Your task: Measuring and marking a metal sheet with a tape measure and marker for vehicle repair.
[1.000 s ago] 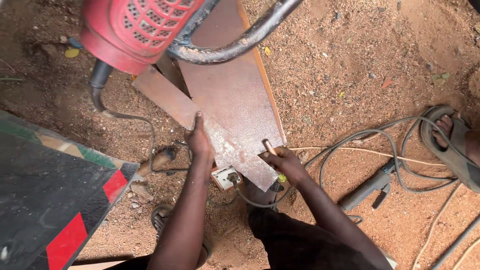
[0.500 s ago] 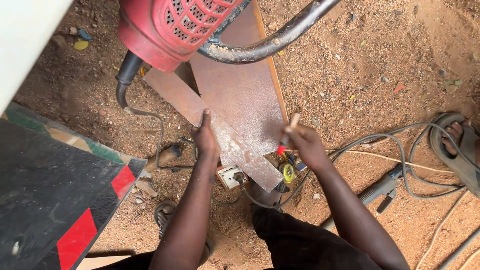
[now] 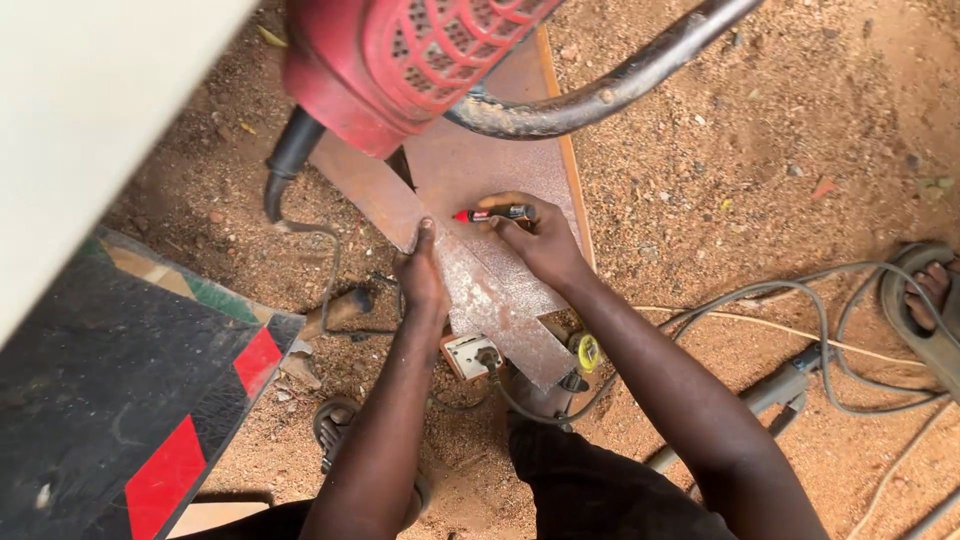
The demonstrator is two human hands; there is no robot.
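Metal sheet (image 3: 490,190), rusty brown, is lying flat on the sandy ground (image 3: 760,130), with a narrower strip (image 3: 480,290) crossing over it at a slant. Long right edge of the sheet is running free beside open sand; far end is sitting under a red machine housing (image 3: 400,60) and its dark curved handle bar (image 3: 600,95), so room is closing off there. Near end of the strip is overhanging a white socket block (image 3: 468,355) and a yellow tape measure (image 3: 587,352). Grey cables (image 3: 800,300) are looping across the ground well to the right. Left hand (image 3: 422,275) is pressing flat on the strip's left edge, fingers pointing away, arm reaching straight out. Right hand (image 3: 540,240) is gripping a red and black marker (image 3: 492,213), fingers curled around it, marker lying sideways with its tip touching the metal just beside the left fingertips. Both forearms are converging from below.
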